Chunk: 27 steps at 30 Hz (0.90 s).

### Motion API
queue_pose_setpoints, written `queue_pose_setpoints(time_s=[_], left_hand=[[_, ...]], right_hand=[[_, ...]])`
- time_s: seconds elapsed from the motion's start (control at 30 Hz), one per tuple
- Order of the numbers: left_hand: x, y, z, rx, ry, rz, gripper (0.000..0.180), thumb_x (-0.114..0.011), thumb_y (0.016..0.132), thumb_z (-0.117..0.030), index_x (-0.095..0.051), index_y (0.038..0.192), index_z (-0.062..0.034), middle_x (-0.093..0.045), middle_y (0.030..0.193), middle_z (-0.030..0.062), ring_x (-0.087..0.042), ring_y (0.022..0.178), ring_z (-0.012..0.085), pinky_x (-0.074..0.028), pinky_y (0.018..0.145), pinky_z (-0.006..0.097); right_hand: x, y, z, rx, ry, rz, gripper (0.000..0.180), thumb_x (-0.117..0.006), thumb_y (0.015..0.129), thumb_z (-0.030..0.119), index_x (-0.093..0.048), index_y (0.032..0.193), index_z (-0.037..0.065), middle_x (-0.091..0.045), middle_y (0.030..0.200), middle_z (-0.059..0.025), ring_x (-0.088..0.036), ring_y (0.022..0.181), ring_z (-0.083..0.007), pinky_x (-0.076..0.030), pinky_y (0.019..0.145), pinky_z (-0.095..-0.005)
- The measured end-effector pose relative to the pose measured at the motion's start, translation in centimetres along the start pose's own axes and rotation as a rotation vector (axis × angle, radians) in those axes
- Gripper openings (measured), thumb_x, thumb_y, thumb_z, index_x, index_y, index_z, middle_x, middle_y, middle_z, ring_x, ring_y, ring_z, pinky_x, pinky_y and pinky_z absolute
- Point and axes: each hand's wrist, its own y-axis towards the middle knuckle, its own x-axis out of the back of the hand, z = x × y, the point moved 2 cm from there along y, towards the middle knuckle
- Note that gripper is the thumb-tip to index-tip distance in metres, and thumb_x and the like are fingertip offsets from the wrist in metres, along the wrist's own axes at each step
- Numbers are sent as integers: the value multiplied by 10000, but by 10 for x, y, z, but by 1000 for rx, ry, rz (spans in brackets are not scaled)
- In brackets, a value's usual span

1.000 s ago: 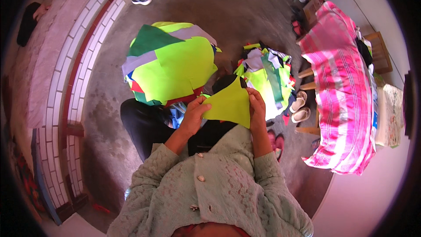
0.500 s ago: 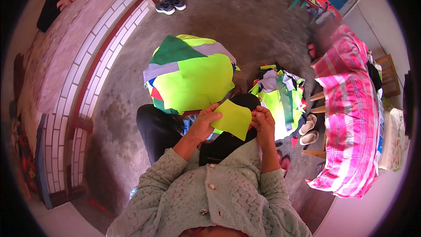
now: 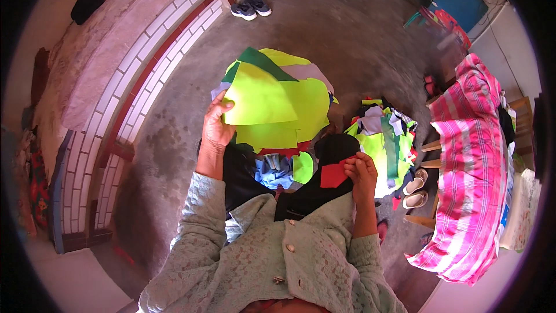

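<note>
My left hand [image 3: 217, 127] is raised at the near left side of a large pile. Its fingers and thumb pinch the edge of a yellow-green fabric piece [image 3: 255, 101], which spreads over the pile. That heap of cut fabric pieces [image 3: 313, 104] is mostly yellow-green, with dark green and grey showing. Over my right thigh, my right hand [image 3: 363, 175] pinches a small red fabric piece [image 3: 332, 175]. Blue cloth [image 3: 273, 172] and a bright green scrap [image 3: 302, 167] lie between my legs, below the pile.
A second heap of mixed scraps [image 3: 379, 133] lies on the floor to the right. Beyond it are beige slippers [image 3: 415, 199] and a bench with a pink checked cloth [image 3: 460, 191]. Dark shoes [image 3: 250, 10] stand far off by a white-tiled ledge [image 3: 145, 72] on the left.
My left hand has moved forward and left, now holding yellow-green fabric over the pile. The small yellow-green piece is no longer between my hands. My right hand's red piece has come into clear view.
</note>
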Motion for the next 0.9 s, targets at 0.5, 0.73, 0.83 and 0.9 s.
queue_pose_setpoints(time_s=[0.5, 0.73, 0.83, 0.9], left_hand=[[87, 6, 23, -26, 292, -317, 205, -652, 763, 11, -561, 919, -87, -620, 868, 38, -607, 738, 160, -491, 630, 282], [106, 13, 20, -202, 587, -346, 190, -659, 751, 52, -557, 835, -84, -571, 813, -13, -532, 715, 100, -428, 658, 232], [91, 17, 20, -231, 716, -287, 181, -662, 759, 38, -540, 844, -66, -563, 793, -16, -515, 710, 80, -408, 677, 212], [87, 22, 20, -260, 762, -288, 190, -666, 757, 30, -532, 864, -51, -556, 776, -17, -509, 707, 73, -404, 679, 203]], right_hand=[[1, -2, 0, 14, 25, -9, 193, -522, 924, 138, -504, 1086, 33, -625, 881, -101, -625, 710, -153, -523, 624, -243], [17, 4, -6, -38, 107, -1, 171, -509, 925, 123, -520, 1077, 45, -638, 883, -112, -629, 699, -156, -529, 603, -248], [14, 7, -6, -19, 171, 27, 158, -501, 930, 115, -522, 1071, 48, -639, 888, -117, -628, 679, -151, -528, 583, -244], [12, 5, -3, 2, 198, 33, 153, -499, 931, 115, -523, 1065, 45, -639, 889, -116, -630, 679, -150, -528, 581, -244]])
